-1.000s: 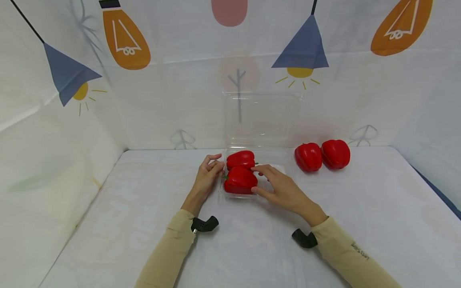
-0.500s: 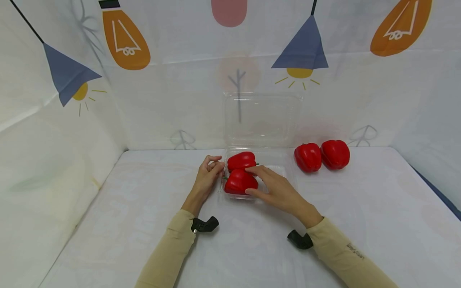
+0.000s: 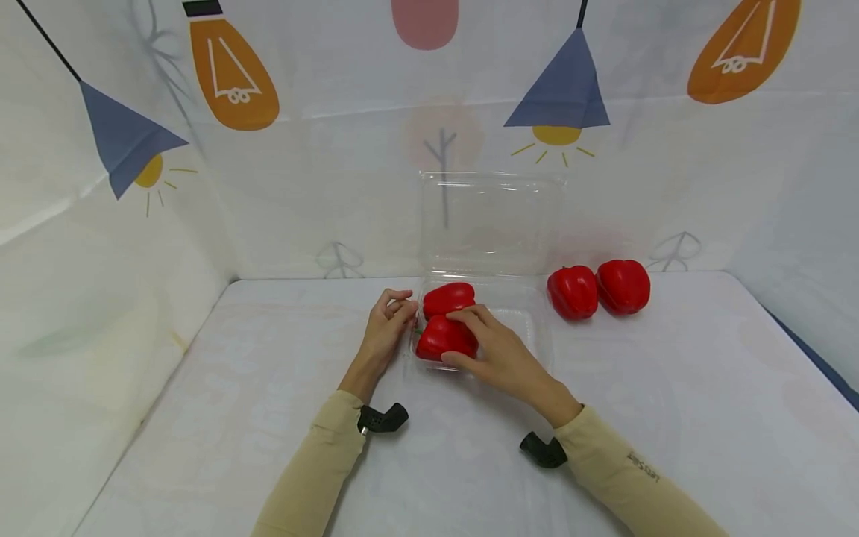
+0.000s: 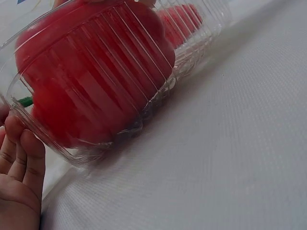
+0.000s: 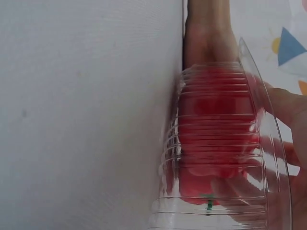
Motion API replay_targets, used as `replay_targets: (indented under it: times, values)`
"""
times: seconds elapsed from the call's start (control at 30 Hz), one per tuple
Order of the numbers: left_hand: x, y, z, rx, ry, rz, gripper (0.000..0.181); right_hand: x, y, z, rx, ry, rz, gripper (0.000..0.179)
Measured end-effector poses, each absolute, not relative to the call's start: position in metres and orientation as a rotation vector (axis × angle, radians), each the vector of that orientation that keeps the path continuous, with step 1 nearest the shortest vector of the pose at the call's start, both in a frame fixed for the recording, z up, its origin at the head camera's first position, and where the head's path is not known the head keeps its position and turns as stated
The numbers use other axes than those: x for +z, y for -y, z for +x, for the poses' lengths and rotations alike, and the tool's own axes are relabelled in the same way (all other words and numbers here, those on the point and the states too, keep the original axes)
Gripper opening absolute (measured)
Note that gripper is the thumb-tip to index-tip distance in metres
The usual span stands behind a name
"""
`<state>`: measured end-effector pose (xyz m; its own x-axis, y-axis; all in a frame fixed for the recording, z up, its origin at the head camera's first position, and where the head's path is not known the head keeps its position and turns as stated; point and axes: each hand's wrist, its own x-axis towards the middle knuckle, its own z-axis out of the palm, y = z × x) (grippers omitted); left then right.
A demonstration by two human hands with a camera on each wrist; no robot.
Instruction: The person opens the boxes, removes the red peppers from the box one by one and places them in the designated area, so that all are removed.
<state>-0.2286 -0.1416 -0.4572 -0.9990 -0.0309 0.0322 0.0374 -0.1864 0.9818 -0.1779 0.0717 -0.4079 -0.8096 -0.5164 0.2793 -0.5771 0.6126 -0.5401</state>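
A clear plastic clamshell container (image 3: 526, 322) stands with its lid (image 3: 493, 224) raised at the back. In its left half lie two red bell peppers, a rear one (image 3: 447, 297) and a front one (image 3: 443, 338). My left hand (image 3: 382, 332) holds the container's left rim with bent fingers; in the left wrist view its fingertips (image 4: 32, 141) meet the clear edge beside a green stem. My right hand (image 3: 499, 354) grips the front pepper from the right, thumb at its front and fingers at its back. Part of that pepper is hidden under the fingers.
Two more red bell peppers, one (image 3: 573, 292) beside the other (image 3: 623, 286), sit on the white table (image 3: 671, 403) right of the container. A patterned cloth wall (image 3: 322, 186) rises behind the table. Each wrist carries a black camera mount (image 3: 384, 418).
My right hand has shifted left, further over the front pepper, and its fingers now span it. The left hand, the container and the other peppers stay almost in place.
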Motion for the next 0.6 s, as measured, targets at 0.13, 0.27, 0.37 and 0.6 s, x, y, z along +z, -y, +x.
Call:
replay_targets:
  times: [0.13,0.27,0.37,0.6]
  values:
    - [-0.4593,0.1414,-0.2292,-2.359,1.988,-0.003,0.032,-0.4076,-0.0724,-0.1777,0.934,2.709,0.920,0.057]
    - [-0.4604,0.1416,-0.2300,-2.350,1.981,-0.008,0.030,-0.4060,-0.0742,-0.1778,0.949,2.699,0.895,0.057]
    - [-0.4606,0.1419,-0.2304,-2.374,1.958,-0.020,0.031,-0.4045,-0.0758,-0.1779,0.978,2.694,0.895,0.058]
    - [-0.4600,0.1432,-0.2295,-2.403,1.945,-0.063,0.039,-0.4004,-0.0794,-0.1768,1.024,2.659,0.916,0.059]
